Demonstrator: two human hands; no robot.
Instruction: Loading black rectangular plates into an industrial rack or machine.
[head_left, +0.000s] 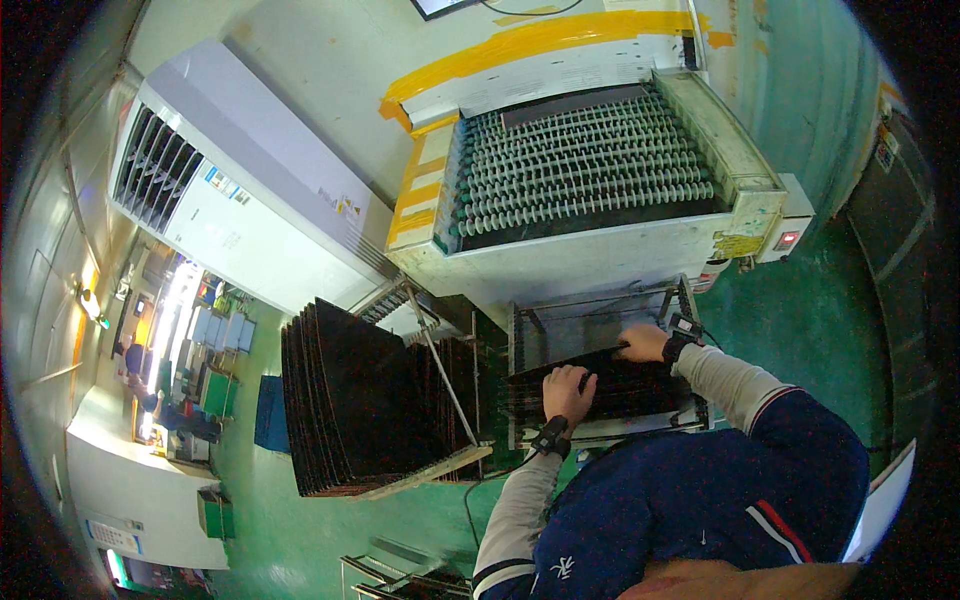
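Several black panels (640,392) stand close together in a metal rack (685,292) in front of me. My right hand (643,343) grips the far top edge of one black panel, its fingers bent around the border. Nearer and to the left, my left hand (568,392) is curled over the top edge of the same group, with the fingertips partly hidden. Both wrists carry small dark strapped devices. Whether both hands hold the very same panel is hard to make out.
Beyond the rack stands a machine with a roller conveyor (590,165). To the left, a second rack (455,462) holds several large black panels (350,400). A white air conditioner (270,190) rises behind it. Another low rack (385,575) sits at the bottom. Far left, a person (190,420) is visible.
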